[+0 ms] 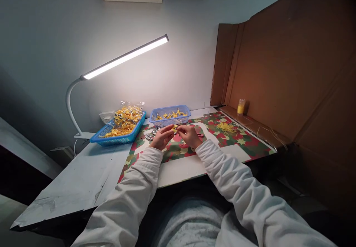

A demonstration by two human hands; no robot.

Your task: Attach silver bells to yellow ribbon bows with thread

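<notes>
Together, hands (189, 135) pinch yellow piece (175, 129).

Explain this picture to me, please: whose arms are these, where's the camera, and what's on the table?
There is no robot: these are a person's bare hands, filmed by a camera on the head, looking forward and down. The left hand and right hand hold a small yellow item, too tiny to name. A camouflage-patterned sheet covers part of the table. On it lie silvery pieces and tangled yellow strands. Beyond the hands is a lavender-blue basket of yellow pieces; to the left, a bright blue basket holds a bigger yellow heap. A lit desk lamp shines above.
</notes>
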